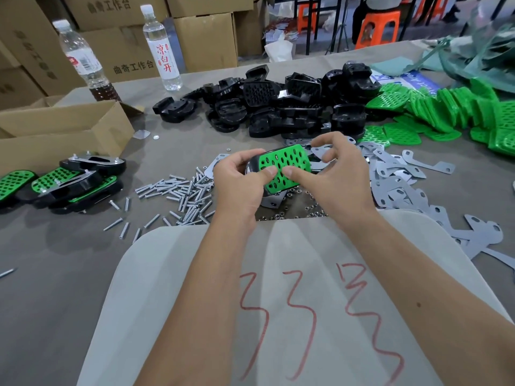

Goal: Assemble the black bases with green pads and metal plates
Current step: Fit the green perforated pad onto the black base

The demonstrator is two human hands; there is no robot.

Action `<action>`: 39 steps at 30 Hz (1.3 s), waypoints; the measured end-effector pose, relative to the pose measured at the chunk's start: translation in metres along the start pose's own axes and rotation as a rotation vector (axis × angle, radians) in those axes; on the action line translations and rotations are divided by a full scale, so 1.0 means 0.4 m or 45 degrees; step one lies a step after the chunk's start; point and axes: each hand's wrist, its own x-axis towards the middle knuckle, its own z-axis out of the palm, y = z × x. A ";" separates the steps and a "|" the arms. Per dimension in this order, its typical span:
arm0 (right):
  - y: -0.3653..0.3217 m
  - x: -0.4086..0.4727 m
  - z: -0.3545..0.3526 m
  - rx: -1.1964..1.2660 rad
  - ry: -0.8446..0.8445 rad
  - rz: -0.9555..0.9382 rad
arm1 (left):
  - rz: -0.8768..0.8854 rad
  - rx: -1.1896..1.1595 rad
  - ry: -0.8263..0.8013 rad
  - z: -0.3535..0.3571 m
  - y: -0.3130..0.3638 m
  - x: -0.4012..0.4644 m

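While my left hand (239, 179) curls round the glossy black base (250, 169), its thumb presses the perforated green pad (284, 169) seated on top, and my right hand (331, 176) pinches the same pad at its near edge, fingers bent above. This held piece sits at the centre of the grey cloth table (55, 260). At twelve o'clock lies a heap of moulded black bases (278, 104); at two, springy green pads (446, 112); at three, flat matte metal plates (404, 176); at nine, slim shiny screws (181, 196) and finished assemblies (69, 182).
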 end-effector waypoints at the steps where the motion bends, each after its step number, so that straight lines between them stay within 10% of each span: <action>1: 0.000 0.001 -0.001 -0.037 -0.002 0.016 | -0.009 -0.011 -0.012 -0.003 0.003 0.001; 6: -0.017 0.013 -0.023 0.707 -0.475 0.214 | -0.030 -0.125 -0.226 -0.017 0.009 0.005; 39: -0.046 0.015 -0.035 1.302 -0.633 0.575 | -0.026 -0.247 -0.341 -0.022 0.016 0.005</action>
